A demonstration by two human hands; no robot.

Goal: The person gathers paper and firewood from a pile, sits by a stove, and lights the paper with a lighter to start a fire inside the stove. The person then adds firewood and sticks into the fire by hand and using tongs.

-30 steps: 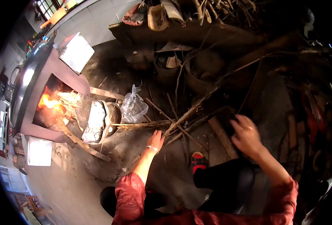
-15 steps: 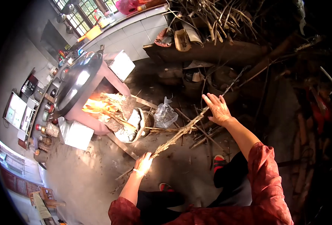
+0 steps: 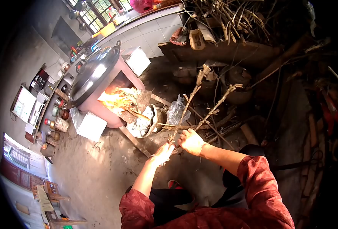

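Observation:
My left hand (image 3: 163, 153) is closed round the lower end of a dry stalk (image 3: 190, 97), which slants up and away. Just right of it, my right hand (image 3: 191, 142) grips a second dry stalk (image 3: 217, 108) near its lower end. The two stalks spread apart toward their tips, and my hands nearly touch. Ahead and to the left, a fire (image 3: 117, 100) burns in the opening of a pink stove (image 3: 96, 108) with a dark domed lid (image 3: 94, 76). Burning wood sticks out of the opening above a basin of ash (image 3: 141, 124).
A clear plastic bag (image 3: 175, 112) lies beside the basin. Loose sticks (image 3: 222, 133) lie on the floor ahead of my right arm. A large pile of firewood (image 3: 234, 19) is at the back right. Jars (image 3: 61, 124) line the left wall.
My hands have come together from far apart. The long stalk between them now shows as two separate pieces, one in each hand. The camera view has turned slightly, shifting the stove rightward.

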